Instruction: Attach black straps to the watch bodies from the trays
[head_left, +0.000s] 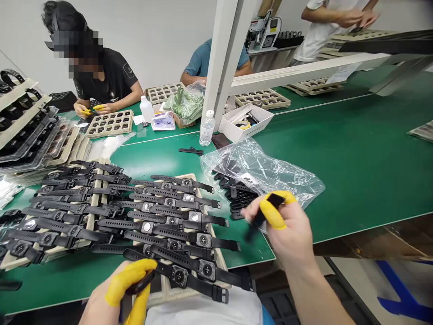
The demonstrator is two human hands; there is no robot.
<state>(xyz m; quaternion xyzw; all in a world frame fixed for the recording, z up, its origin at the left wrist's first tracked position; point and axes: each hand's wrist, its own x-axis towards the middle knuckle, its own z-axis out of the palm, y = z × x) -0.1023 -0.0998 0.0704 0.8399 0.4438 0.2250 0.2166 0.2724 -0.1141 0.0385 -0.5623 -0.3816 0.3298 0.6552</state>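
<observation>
The left fingers [130,279] pinch a dark piece [144,285] beside the watch tray [165,294]; the right fingers [273,214] grip a blurred black strap [259,220] near piled straps [240,203] on the desk [345,149]. Apparently a two-part handling step; the next move calls for steady pinches.

We count two hands of our own: one black strap [259,221] in the right hand [287,225], one dark piece [143,284] in the left hand [118,293]. We wear four visible yellow finger covers [272,214], two per hand. We see three other people: one person in black [113,76], one person in blue [199,58], one person in white [306,43]. We find one white bottle [146,110], one clear bottle [206,131], one white box [237,129], one soft packet [163,121]. Five watches [203,240] fill the near tray's [158,297] rightmost column; the others overlap too much for us to count.
</observation>
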